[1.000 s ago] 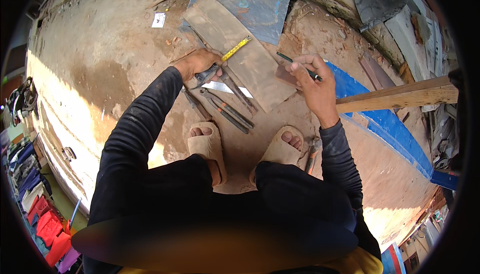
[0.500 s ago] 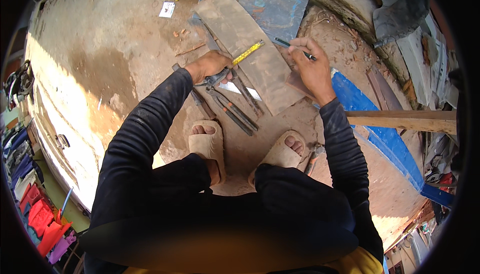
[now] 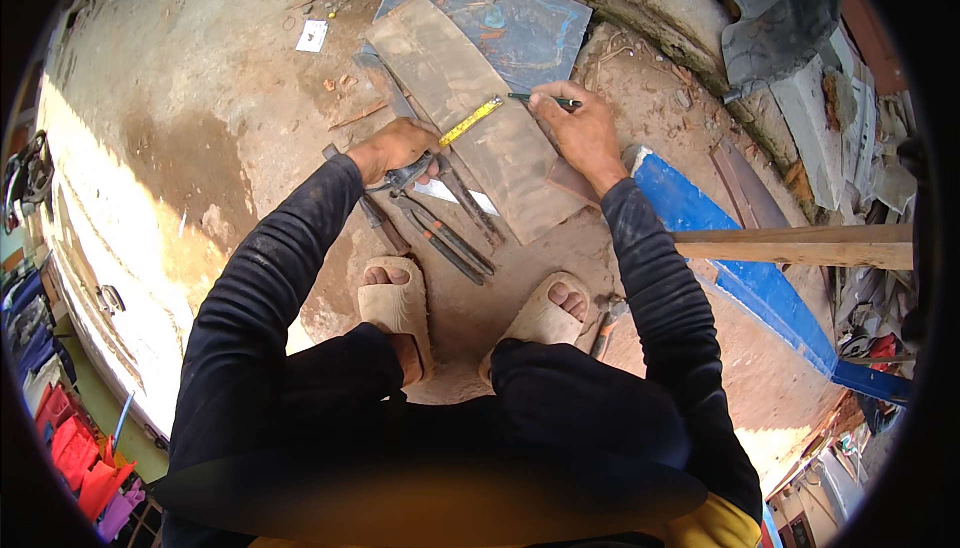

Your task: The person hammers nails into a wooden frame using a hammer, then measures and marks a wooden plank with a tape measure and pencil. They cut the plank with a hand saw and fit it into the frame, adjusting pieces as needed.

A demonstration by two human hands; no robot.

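Observation:
My left hand (image 3: 397,151) is closed around the body of a tape measure. Its yellow blade (image 3: 470,121) reaches a short way across a brownish flat sheet (image 3: 455,73) that lies on the ground. In my right hand (image 3: 580,128) I grip a dark slim pen (image 3: 548,101), which points left, close to the blade's end. Below my left hand lie pincers with dark, orange-marked handles (image 3: 445,243) and a dark metal bar (image 3: 470,195). A white strip (image 3: 435,191) shows partly from under the sheet.
A blue-grey panel (image 3: 535,23) lies beneath the sheet's far end. To the right are a blue metal beam (image 3: 690,198) and a wooden bar (image 3: 800,246). A hammer (image 3: 607,328) rests beside my right sandal (image 3: 548,313). Scrap sheets (image 3: 780,23) are piled at the far right.
My right hand has moved the pen left toward the blade's end, and the pen lies flatter. The whole view has shifted slightly; my left hand still holds the tape measure.

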